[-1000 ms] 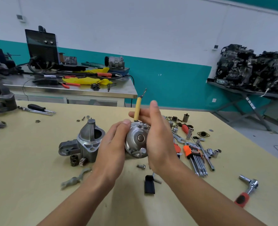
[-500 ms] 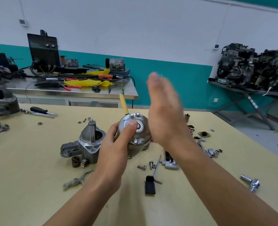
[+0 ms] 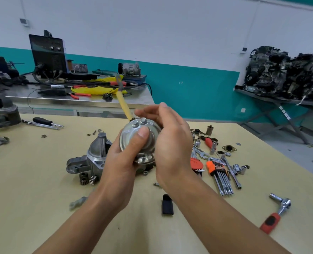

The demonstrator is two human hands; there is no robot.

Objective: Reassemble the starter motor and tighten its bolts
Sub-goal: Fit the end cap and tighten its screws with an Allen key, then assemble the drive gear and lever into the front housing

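Shiny metal marks the round end cap of the starter motor [image 3: 133, 133], which is held up above the tan surface [image 3: 42, 208], in the middle of the view. The left hand [image 3: 121, 169] grips the motor from the left and below, fingers wrapped round its body and the thumb pressed flat on the face of the cap. The right hand [image 3: 172, 143] cups the motor's right side, palm against it, with the fingers bent over the top rim near two bolt heads. How firmly those fingers press cannot be told. A yellow-sleeved wire [image 3: 123, 105] sticks up and to the left from the top of the motor.

Just left of the left hand, a grey cast housing [image 3: 95, 153] stands on the surface, with two small gears [image 3: 87, 180] at its foot. To the right of the right hand lie a set of hex keys [image 3: 222, 177] in orange holders and loose sockets. A red-handled ratchet [image 3: 276, 211] lies well apart near the right edge. A small black block [image 3: 167, 204] lies between the forearms.
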